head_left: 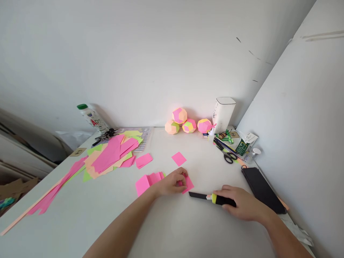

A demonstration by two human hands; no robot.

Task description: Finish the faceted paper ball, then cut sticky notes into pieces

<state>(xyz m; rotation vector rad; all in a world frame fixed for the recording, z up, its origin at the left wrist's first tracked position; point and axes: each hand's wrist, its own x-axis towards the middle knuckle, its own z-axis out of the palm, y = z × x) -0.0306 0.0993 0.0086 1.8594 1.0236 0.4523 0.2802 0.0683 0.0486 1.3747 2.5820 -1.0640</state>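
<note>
My left hand (174, 181) is closed, its fingers curled on a pink paper square (189, 184) at the middle of the table. My right hand (240, 202) grips a utility knife (221, 200) with a black and yellow handle. Its long dark blade points left and its tip is close to the paper square, apparently apart from it. Another pink square (178, 158) lies flat just beyond my left hand. To the left of that hand, a pile of folded pink paper pieces (145, 183) is partly hidden by my wrist.
Pink, peach and green paper sheets (110, 157) spread over the left, with long strips (59, 186). Several paper balls (179, 115) sit by the wall near a white container (224, 114). Scissors (229, 157) and a black case (263, 190) lie right; a bottle (94, 120) stands back left.
</note>
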